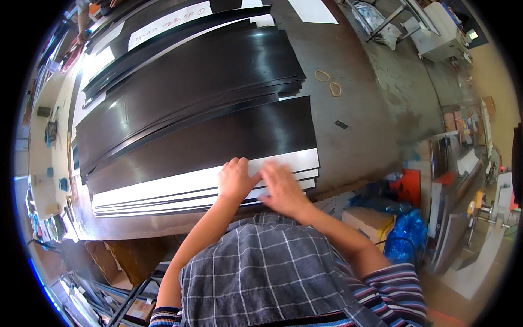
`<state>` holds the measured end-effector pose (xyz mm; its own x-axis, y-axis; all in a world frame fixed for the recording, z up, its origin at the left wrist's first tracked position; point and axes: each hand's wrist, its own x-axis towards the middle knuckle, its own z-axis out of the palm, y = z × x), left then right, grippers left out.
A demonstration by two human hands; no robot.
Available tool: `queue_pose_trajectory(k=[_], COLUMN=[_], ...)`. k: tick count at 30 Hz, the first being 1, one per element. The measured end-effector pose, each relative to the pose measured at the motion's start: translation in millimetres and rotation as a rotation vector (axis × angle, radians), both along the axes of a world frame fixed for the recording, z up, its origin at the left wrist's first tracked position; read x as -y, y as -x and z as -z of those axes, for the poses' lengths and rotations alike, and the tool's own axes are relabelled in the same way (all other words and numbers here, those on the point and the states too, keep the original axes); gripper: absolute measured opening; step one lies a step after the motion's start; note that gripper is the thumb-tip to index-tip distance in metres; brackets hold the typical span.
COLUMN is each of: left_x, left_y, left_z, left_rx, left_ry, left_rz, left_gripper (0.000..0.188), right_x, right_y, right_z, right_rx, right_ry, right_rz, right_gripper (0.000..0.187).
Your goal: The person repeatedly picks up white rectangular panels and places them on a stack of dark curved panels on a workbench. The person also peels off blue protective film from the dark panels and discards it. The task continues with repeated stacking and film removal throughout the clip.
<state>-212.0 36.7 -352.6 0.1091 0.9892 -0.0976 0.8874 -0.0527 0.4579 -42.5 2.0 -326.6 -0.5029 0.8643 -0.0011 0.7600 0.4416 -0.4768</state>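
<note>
Several long black sheets [218, 140] with white strips [283, 162] along their near edges lie fanned out at the table's front edge. On the uppermost white strip rests my left hand [234, 179], its thumb stretched to the right and apart from the fingers, gripping nothing. Close beside it, my right hand [283, 188] reaches over the same white strips. Motion blurs its fingers, so their exact hold is unclear. Behind these sheets lies a larger pile of glossy black sheets [190, 76], overlapping unevenly.
Two rubber bands [335, 89] and a small dark piece [341, 125] lie on the brown tabletop [354, 152] at the right. White paper with handwriting [169, 24] is farther back. Below the table's right corner are a cardboard box [368, 222] and blue plastic wrap [407, 234].
</note>
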Motion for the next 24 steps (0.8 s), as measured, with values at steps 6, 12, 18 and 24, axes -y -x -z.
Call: queue_pose_trajectory(k=[6, 12, 18, 24], left_x=[-0.6, 8.8, 41.0, 66.2], left_y=[0.0, 16.6, 111.9, 177.0], left_z=[-15.0, -4.1, 13.2, 33.4], left_rx=[-0.009, 0.066, 0.044, -0.187], left_ry=[0.100, -0.010, -0.177, -0.006], left_rz=[-0.004, -0.002, -0.245, -0.446], left_gripper=[0.044, 0.038, 0.049, 0.074], right_x=[4.3, 6.9, 2.3, 1.8], right_y=[-51.8, -88.7, -93.9, -94.0], right_z=[30.8, 26.2, 51.8, 64.7], right_rx=[0.234, 0.319, 0.109, 0.341], right_ry=[0.074, 0.033, -0.080, 0.014], right_rz=[0.165, 0.315, 0.509, 0.619], right_gripper=[0.091, 0.087, 0.078, 0.074])
